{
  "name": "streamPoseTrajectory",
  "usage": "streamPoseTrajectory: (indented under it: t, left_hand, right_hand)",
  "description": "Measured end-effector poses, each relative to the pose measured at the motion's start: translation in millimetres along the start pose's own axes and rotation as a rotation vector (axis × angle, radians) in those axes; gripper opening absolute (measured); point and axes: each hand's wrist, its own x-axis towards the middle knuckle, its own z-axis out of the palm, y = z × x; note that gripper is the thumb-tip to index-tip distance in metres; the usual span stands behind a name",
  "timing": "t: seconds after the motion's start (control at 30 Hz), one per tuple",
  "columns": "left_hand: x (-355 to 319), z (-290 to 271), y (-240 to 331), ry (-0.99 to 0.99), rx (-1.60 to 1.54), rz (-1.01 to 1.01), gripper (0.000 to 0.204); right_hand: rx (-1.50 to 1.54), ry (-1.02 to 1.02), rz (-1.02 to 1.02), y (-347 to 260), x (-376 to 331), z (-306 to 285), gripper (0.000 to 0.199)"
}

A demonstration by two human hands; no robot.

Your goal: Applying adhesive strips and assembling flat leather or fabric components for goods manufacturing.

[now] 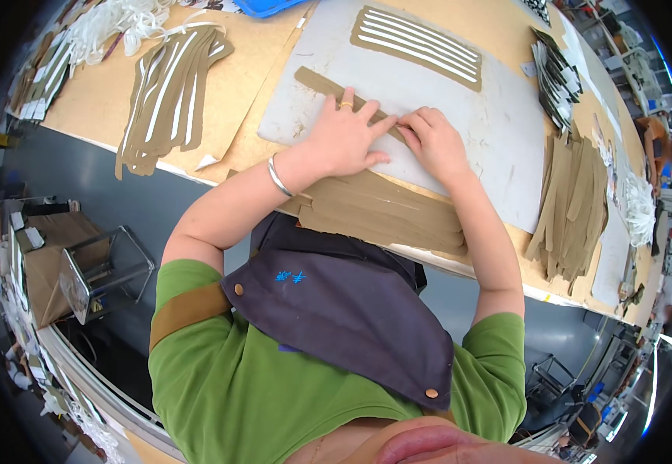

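Note:
One narrow olive-brown strip [317,82] lies slantwise on a pale grey board [498,131]. My left hand [347,141] rests flat over it with the fingers spread. At the strip's right end, the thumb and fingertips of my right hand [433,145] are pinched on its edge. The two hands nearly meet at the fingertips. Farther back on the board lie brown strips with white stripes [417,48], side by side in a block. Between my forearms, a stack of plain brown strips [382,210] lies along the table's near edge.
To the left lies a heap of white-striped brown strips [167,97], with a tangle of white tape [123,29] behind. On the right are plain brown strips [572,205], a dark bundle [556,77] and white tape [639,209]. A blue tray [266,6] stands at the back.

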Motion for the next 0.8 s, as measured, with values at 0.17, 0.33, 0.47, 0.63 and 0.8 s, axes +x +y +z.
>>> streamPoseTrajectory:
  t: [0.17, 0.33, 0.47, 0.63, 0.8]
  left_hand:
    - [-4, 5, -25, 0.086, 0.103, -0.106, 0.067]
    - [4, 14, 1, 0.156, -0.090, 0.023, 0.068]
    - [10, 12, 24, -0.024, -0.033, 0.015, 0.066]
    - [11, 11, 36, -0.010, 0.047, 0.051, 0.066]
    - [11, 8, 41, -0.034, 0.055, 0.065, 0.062]
  right_hand:
    - [-0.048, -0.004, 0.006, 1, -12, -6, 0.009]
    - [-0.037, 0.011, -0.046, -3, 1, 1, 0.010]
    - [-0.021, -0.041, -0.029, 4, -10, -12, 0.011]
    - [-0.009, -0.088, 0.056, 12, -35, -34, 0.012]
    - [-0.013, -0.072, 0.070, 16, -44, -37, 0.013]
